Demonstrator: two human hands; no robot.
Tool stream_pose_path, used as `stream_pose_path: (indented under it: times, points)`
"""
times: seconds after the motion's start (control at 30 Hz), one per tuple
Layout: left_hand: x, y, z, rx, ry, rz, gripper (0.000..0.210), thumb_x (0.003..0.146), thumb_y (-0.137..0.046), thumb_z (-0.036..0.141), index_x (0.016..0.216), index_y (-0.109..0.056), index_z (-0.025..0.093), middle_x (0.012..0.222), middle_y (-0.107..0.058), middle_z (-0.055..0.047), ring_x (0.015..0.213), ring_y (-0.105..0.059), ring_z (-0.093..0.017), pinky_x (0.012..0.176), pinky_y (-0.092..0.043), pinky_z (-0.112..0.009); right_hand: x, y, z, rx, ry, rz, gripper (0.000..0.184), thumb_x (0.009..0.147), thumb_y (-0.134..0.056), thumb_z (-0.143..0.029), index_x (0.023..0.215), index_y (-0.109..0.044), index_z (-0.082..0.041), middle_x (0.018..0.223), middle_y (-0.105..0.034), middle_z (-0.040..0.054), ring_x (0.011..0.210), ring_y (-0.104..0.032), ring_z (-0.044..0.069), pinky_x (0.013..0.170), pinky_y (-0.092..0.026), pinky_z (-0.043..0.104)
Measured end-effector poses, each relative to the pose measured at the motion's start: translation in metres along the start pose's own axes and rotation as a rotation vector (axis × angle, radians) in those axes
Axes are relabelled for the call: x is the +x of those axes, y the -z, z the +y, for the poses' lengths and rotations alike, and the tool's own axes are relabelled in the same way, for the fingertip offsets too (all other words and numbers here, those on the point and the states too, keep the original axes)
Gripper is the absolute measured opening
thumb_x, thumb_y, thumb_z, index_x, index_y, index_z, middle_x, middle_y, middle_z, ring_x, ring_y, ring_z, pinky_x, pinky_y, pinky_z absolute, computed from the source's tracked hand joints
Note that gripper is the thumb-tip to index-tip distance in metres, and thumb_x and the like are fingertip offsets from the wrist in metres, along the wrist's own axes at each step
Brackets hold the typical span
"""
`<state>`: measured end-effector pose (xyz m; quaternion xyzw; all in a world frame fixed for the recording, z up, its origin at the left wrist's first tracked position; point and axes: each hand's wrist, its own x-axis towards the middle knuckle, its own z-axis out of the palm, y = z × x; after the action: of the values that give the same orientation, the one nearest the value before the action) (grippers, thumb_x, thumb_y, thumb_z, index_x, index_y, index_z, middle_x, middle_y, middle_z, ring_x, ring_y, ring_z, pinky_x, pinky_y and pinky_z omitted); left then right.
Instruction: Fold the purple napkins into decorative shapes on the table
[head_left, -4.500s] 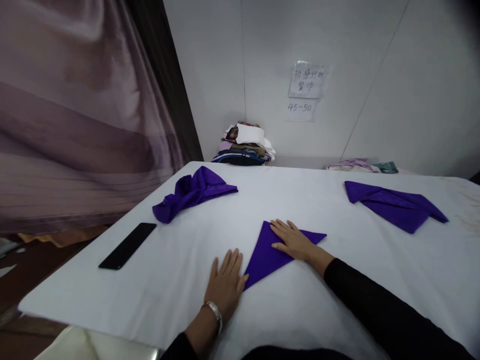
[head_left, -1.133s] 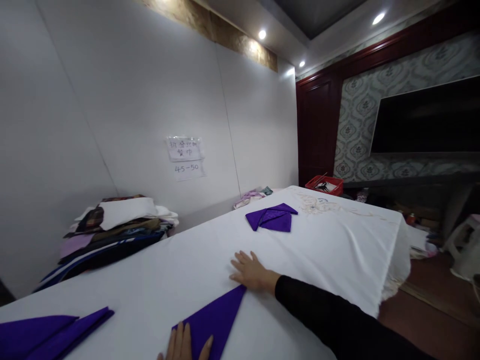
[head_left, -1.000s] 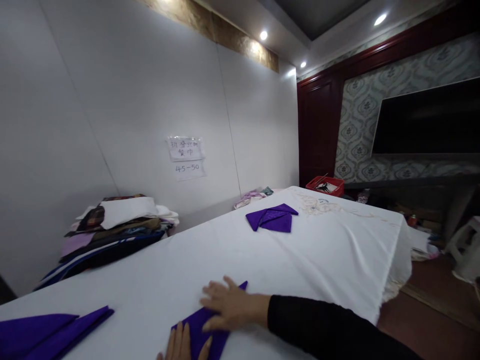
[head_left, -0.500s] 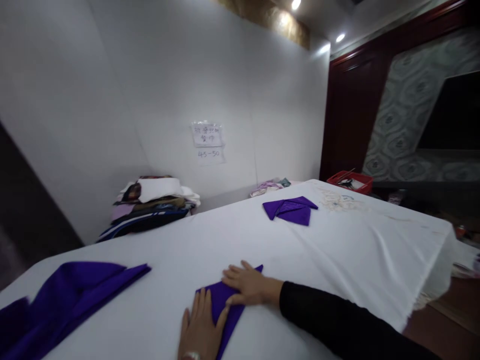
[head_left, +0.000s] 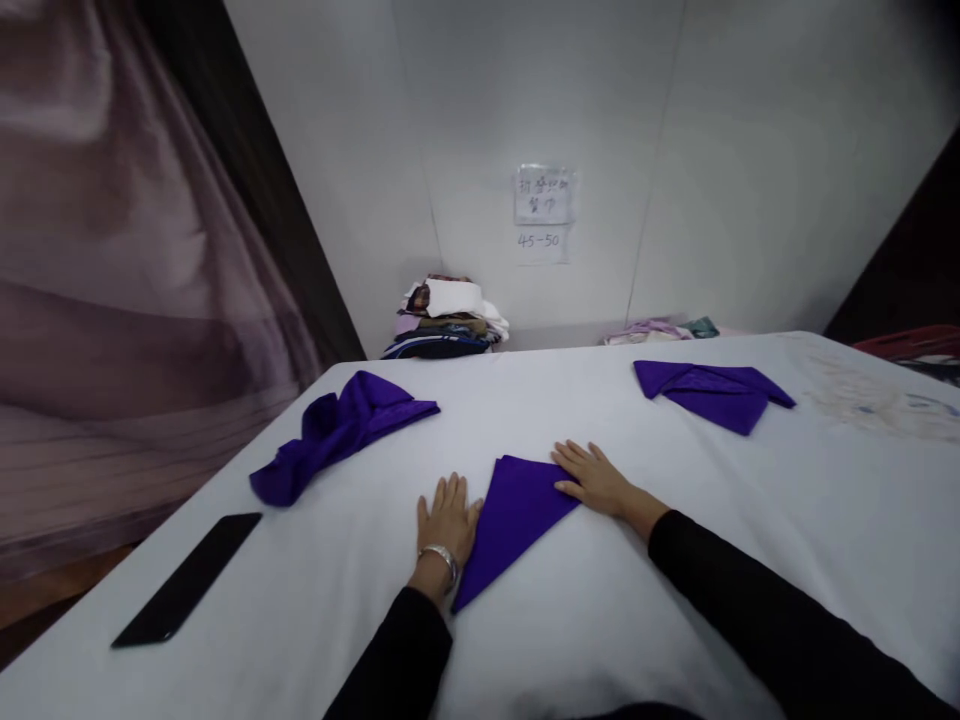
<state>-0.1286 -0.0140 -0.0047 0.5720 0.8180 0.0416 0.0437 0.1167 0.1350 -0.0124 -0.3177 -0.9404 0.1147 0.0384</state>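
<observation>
A purple cloth napkin [head_left: 516, 520], folded into a flat triangle, lies on the white tablecloth [head_left: 592, 640] in front of me. My left hand [head_left: 448, 522], with a bracelet at the wrist, rests flat at the napkin's left edge, fingers extended. At the right corner of the triangle, my right hand [head_left: 594, 480] lies with fingers spread, its thumb touching the cloth. Neither hand grips anything. Farther left is a crumpled purple napkin [head_left: 341, 430]. Another folded purple napkin [head_left: 709, 392] lies at the back right.
A black flat slab [head_left: 189, 580] lies near the table's left edge. Behind the table are a stack of folded clothes [head_left: 446, 320] and some lilac cloth [head_left: 649, 332]. Paper signs [head_left: 544, 212] hang on the grey wall. A pinkish curtain [head_left: 135, 280] hangs at left.
The view has swung left and down, bringing the curtain and black slab into sight. My hands have moved apart from the napkin's middle to its left edge and right corner.
</observation>
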Motion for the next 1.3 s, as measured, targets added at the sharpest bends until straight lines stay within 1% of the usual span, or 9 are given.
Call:
stream_pose_path:
  times: [0.17,0.3,0.4,0.6,0.73,0.87,0.97,1.1,1.3]
  points:
    - [-0.016,0.011,-0.005,-0.175,0.075,0.022,0.052,0.088,-0.023,0.043,0.129,-0.039,0.014,0.138,-0.037,-0.009,0.13,-0.026,-0.024,0.104,-0.02,-0.048,0.0,-0.003,0.002,-0.014,0.011,0.003,0.067,0.085,-0.018,-0.063,0.14,-0.019,-0.025,0.146,-0.018,0.0052,0.133,-0.012,0.026,0.104,-0.008,0.051]
    - [-0.038,0.016,0.017,-0.239,-0.107,0.075,0.05,0.086,-0.032,0.043,0.125,-0.045,0.014,0.134,-0.043,-0.01,0.124,-0.036,-0.021,0.104,-0.025,-0.04,0.0,-0.002,0.002,-0.026,0.002,-0.012,0.066,0.085,-0.017,-0.063,0.14,-0.019,-0.025,0.146,-0.017,0.005,0.133,-0.011,0.026,0.104,-0.009,0.051]
    - [-0.055,0.012,0.027,-0.223,-0.193,0.082,0.049,0.084,-0.038,0.04,0.125,-0.044,0.014,0.136,-0.041,-0.01,0.126,-0.033,-0.023,0.104,-0.025,-0.042,-0.001,0.001,-0.001,-0.029,-0.001,-0.005,0.066,0.086,-0.017,-0.062,0.14,-0.018,-0.025,0.145,-0.017,0.0062,0.133,-0.012,0.026,0.104,-0.009,0.051]
    - [-0.078,0.006,0.02,-0.189,-0.25,0.016,0.052,0.08,-0.044,0.036,0.128,-0.04,0.016,0.141,-0.032,-0.009,0.13,-0.026,-0.024,0.105,-0.026,-0.045,-0.01,0.004,-0.03,-0.023,0.133,0.089,0.065,0.086,-0.025,-0.059,0.14,-0.018,-0.023,0.145,-0.018,0.0083,0.133,-0.013,0.026,0.105,-0.002,0.051]
    - [-0.086,0.007,0.013,-0.159,-0.334,0.037,0.052,0.074,-0.045,0.017,0.127,-0.043,0.02,0.141,-0.033,-0.006,0.128,-0.029,-0.022,0.104,-0.028,-0.042,-0.024,0.001,-0.049,0.053,0.308,0.018,0.064,0.086,-0.033,-0.056,0.139,-0.021,-0.023,0.143,-0.025,0.0088,0.132,-0.016,0.026,0.105,-0.001,0.051]
    - [-0.085,0.008,0.009,-0.054,-0.307,-0.033,0.063,0.065,-0.039,0.001,0.126,-0.045,0.018,0.139,-0.037,-0.004,0.126,-0.033,-0.02,0.103,-0.031,-0.038,-0.03,0.001,-0.054,0.102,0.317,-0.015,0.064,0.085,-0.036,-0.054,0.139,-0.024,-0.021,0.141,-0.028,0.0101,0.131,-0.02,0.025,0.105,-0.002,0.05]
    - [-0.083,0.01,0.008,0.002,-0.28,-0.06,0.059,0.068,-0.034,-0.002,0.121,-0.05,0.018,0.132,-0.047,-0.003,0.12,-0.041,-0.02,0.1,-0.034,-0.038,-0.029,0.003,-0.055,0.093,0.315,-0.01,0.062,0.085,-0.037,-0.051,0.138,-0.027,-0.02,0.141,-0.03,0.0109,0.131,-0.021,0.025,0.105,-0.002,0.05]
    - [-0.089,0.017,0.016,-0.073,-0.367,0.018,0.045,0.073,-0.039,0.005,0.112,-0.056,0.02,0.116,-0.06,-0.003,0.109,-0.05,-0.021,0.094,-0.039,-0.038,-0.033,0.002,-0.066,0.082,0.373,0.041,0.056,0.084,-0.041,-0.037,0.136,-0.031,-0.019,0.138,-0.036,0.0106,0.129,-0.025,0.025,0.104,-0.001,0.05]
    - [-0.105,0.017,0.044,-0.28,-0.554,0.08,0.027,0.07,-0.047,0.01,0.089,-0.062,0.022,0.086,-0.066,-0.002,0.085,-0.057,-0.019,0.078,-0.044,-0.036,-0.063,-0.014,-0.102,0.157,0.404,0.139,0.044,0.074,-0.049,-0.02,0.117,-0.049,-0.017,0.112,-0.055,0.0095,0.099,-0.046,0.021,0.089,-0.031,0.04]
